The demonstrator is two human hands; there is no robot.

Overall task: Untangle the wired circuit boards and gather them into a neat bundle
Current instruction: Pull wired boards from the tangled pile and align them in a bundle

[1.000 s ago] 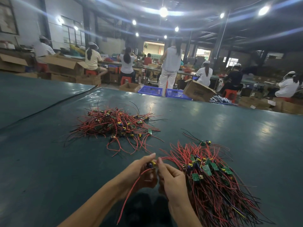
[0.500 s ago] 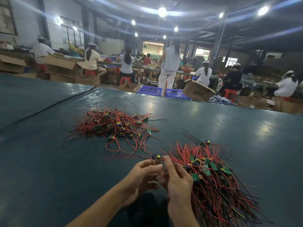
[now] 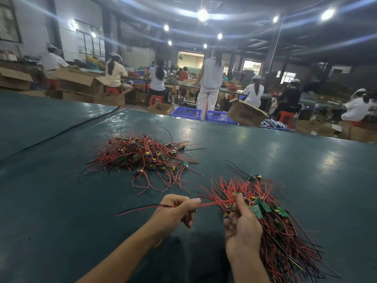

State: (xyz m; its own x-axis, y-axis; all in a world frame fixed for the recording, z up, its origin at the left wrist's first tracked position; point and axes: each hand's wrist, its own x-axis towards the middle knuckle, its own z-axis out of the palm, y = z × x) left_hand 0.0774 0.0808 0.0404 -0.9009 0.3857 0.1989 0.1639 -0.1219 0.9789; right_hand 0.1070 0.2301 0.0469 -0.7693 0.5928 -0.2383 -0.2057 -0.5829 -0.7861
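A tangled heap of red and black wires with small green boards (image 3: 142, 154) lies on the dark green table, ahead and to the left. A second, straighter bundle of wired boards (image 3: 273, 221) lies to the right, its wires fanning toward me. My left hand (image 3: 175, 211) is shut on the red and black wire pair (image 3: 212, 203) of one board, whose free ends stick out to the left. My right hand (image 3: 242, 225) grips the near edge of the bundle, where that wire pair ends among the boards.
The green table (image 3: 61, 201) stretches wide around both piles; a black cable (image 3: 67, 127) runs across its far left. Beyond the far edge stand cardboard boxes (image 3: 244, 115), blue crates (image 3: 186, 113) and several seated and standing workers.
My hands were close together, pinching one small board. Now they have drawn apart: the left pulls the wire pair out to the left, the right has moved onto the bundle.
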